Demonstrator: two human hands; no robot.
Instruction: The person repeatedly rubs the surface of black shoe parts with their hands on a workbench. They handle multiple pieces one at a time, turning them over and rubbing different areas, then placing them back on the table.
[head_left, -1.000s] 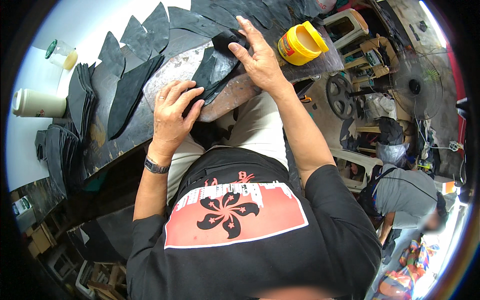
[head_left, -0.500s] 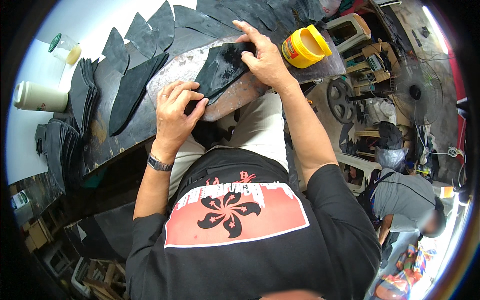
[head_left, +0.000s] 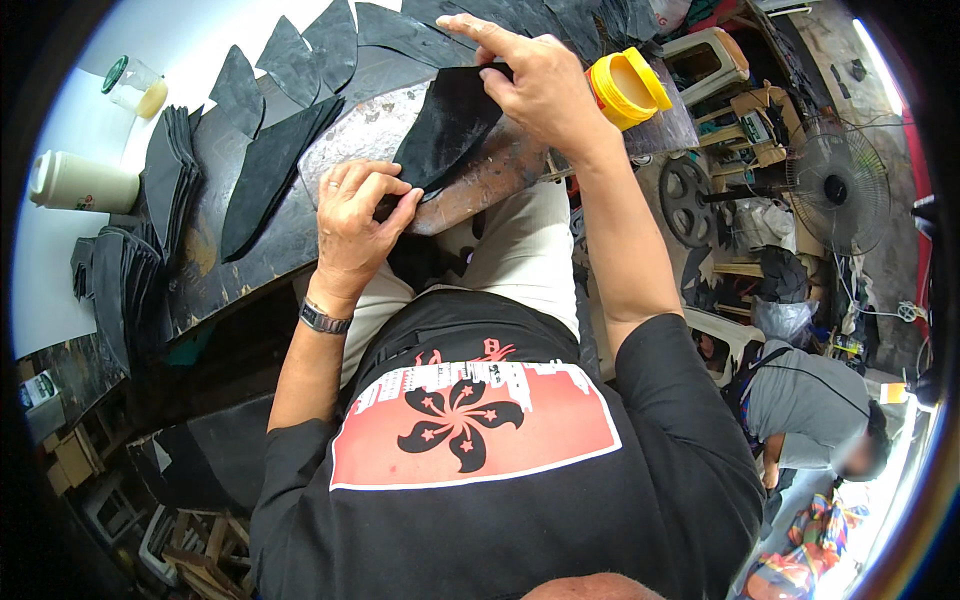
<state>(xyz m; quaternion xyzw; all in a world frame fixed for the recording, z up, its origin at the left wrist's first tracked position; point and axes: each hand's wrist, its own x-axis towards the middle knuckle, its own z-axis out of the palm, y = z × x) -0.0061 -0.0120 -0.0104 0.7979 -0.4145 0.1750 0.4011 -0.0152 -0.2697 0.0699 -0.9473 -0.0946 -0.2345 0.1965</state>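
Observation:
A black leather-like piece (head_left: 447, 125) lies on a worn, stained board (head_left: 362, 130) at the table's near edge, above my lap. My left hand (head_left: 358, 222) grips its near left end, thumb against bent fingers. At its far right corner, my right hand (head_left: 548, 92) pinches the edge with the thumb and curled fingers, while the forefinger points out to the left. What lies under the right palm is hidden. Just right of that hand stands an open yellow tub (head_left: 628, 88) with pale contents.
Stacks of black pieces (head_left: 128, 290) and a longer single piece (head_left: 275, 180) lie to the left. More leaf-shaped pieces (head_left: 290, 65) spread along the back. A pale cup (head_left: 85, 183) and a jar (head_left: 133, 88) stand far left. At right are a fan (head_left: 835, 188) and a bent-over person (head_left: 805, 400).
The piece's upper face now looks evenly matte black, where whitish smears showed before. My right hand has shifted slightly to the right and up, partly covering the yellow tub.

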